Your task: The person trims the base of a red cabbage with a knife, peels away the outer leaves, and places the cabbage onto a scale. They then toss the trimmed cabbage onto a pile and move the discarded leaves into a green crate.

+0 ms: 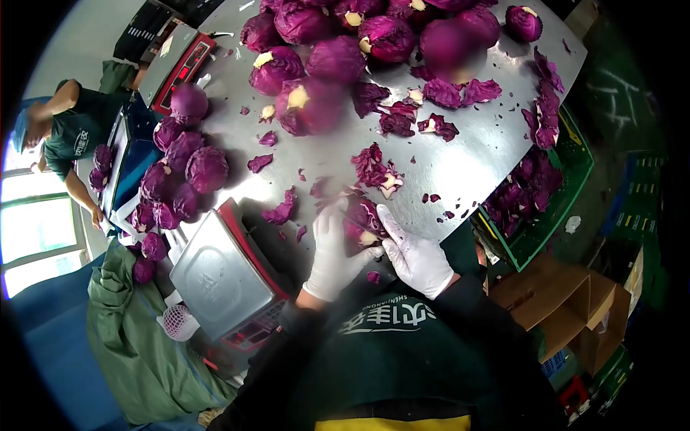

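A red cabbage (361,218) with a pale cut stem end sits between my two white-gloved hands, near the front edge of the metal table. My left hand (332,251) wraps its left side, the thumb reaching across below. My right hand (415,258) presses the right side, its fingers stretched along the leaves. I cannot make out whether a tool is between them, as the spot is partly blurred. Just beyond the hands lie torn leaves with a pale core piece (389,184). A loose purple leaf (279,207) is to the left.
Whole red cabbages (338,60) are heaped at the back, more (206,169) at the left. A weighing scale (221,273) stands close at left, another scale (169,66) behind. A green crate (552,231) of leaves and a cardboard box (553,302) are at right. A co-worker (83,133) is far left.
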